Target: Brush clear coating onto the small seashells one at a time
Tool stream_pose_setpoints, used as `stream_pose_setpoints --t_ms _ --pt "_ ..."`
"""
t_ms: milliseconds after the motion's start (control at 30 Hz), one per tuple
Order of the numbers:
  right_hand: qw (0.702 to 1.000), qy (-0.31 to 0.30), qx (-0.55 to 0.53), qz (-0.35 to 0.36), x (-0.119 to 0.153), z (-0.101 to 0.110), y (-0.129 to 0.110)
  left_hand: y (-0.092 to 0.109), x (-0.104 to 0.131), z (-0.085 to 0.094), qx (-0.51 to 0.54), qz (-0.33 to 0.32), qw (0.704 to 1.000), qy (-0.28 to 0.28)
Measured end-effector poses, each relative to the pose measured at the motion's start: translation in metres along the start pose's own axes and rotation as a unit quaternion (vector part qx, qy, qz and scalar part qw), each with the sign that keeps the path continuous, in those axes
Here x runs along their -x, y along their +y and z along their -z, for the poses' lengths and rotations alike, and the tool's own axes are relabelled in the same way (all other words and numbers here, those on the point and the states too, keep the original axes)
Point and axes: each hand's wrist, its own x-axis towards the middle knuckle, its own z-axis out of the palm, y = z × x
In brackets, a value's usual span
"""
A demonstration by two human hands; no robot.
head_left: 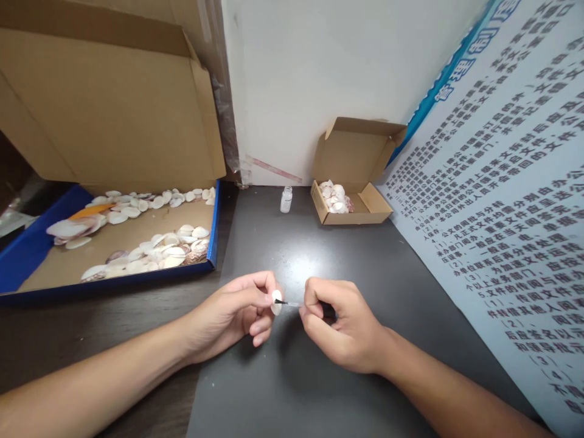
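Note:
Between the thumb and fingers of my left hand (244, 307) is a small white seashell (277, 308), held above the dark mat. My right hand (344, 322) pinches the thin clear stem of a small brush (289, 303). The brush's dark tip touches the face of the shell. The brush's other end is hidden inside my right hand. Beyond both hands, a small clear glass bottle (286, 201) with a white label stands upright and uncapped on the mat.
On the left lies an open blue-sided cardboard box (137, 277) with many shells. A smaller open cardboard box (356, 217) of shells stands at the back right. Behind is a white wall (319, 67); a printed sign (497, 201) slants along the right. A dark mat (255, 389) covers the table.

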Motion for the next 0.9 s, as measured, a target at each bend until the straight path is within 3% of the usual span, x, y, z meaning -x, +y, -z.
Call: stream_pose_setpoints --t_ms 133,300,900 --pt "0.999 -0.046 0.005 -0.009 0.0011 -0.0002 0.0018 0.0002 -0.0002 -0.0011 -0.002 -0.004 1.000 0.002" --pt "1.000 -0.021 0.005 0.005 0.0014 0.0007 0.0003 -0.0006 -0.0005 -0.0012 0.003 -0.003 1.000 0.004" --pt "0.999 -0.031 0.040 -0.019 0.0006 0.0002 -0.0011 0.0004 0.0001 -0.0039 0.003 -0.017 1.000 0.011"
